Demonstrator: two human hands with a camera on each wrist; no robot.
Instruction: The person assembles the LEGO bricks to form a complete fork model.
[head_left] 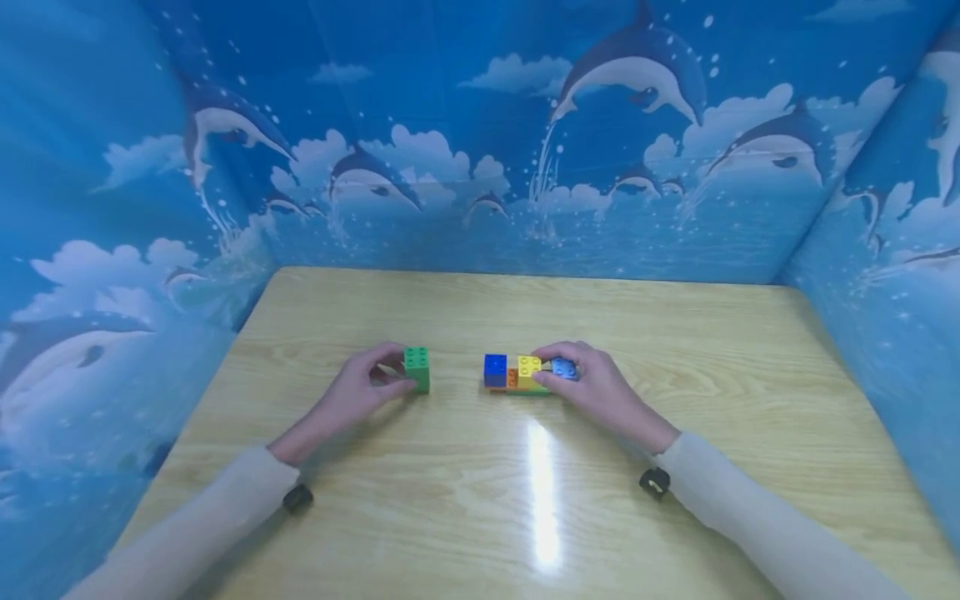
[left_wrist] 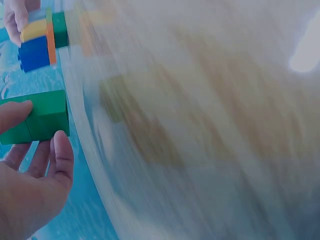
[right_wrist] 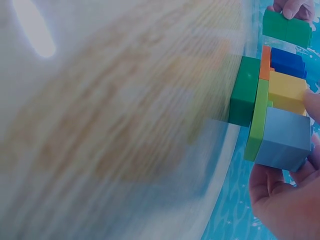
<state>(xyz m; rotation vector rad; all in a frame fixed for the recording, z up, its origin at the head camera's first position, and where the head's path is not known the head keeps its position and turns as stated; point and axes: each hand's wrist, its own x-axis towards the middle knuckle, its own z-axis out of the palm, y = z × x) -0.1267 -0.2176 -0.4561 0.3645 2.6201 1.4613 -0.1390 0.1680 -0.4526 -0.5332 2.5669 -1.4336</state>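
My left hand [head_left: 352,392] grips a green block [head_left: 417,371] between thumb and fingers. A seam in the left wrist view suggests two green bricks stacked together. To the right, my right hand [head_left: 603,392] pinches the yellow brick [head_left: 528,367] of a built assembly. That assembly also has a dark blue brick [head_left: 495,371] at its left end and a light blue brick [right_wrist: 284,137] at its right end. Beneath these lie an orange plate [right_wrist: 265,62], a light green plate [right_wrist: 257,120] and a dark green brick [right_wrist: 245,90]. A gap separates the green block from the assembly.
Both hands work over a light wood-grain table [head_left: 450,475] with a bright glare streak in front of the assembly. A blue dolphin-print curtain [head_left: 450,225] borders the table at the back and sides. Dark devices sit at both wrists.
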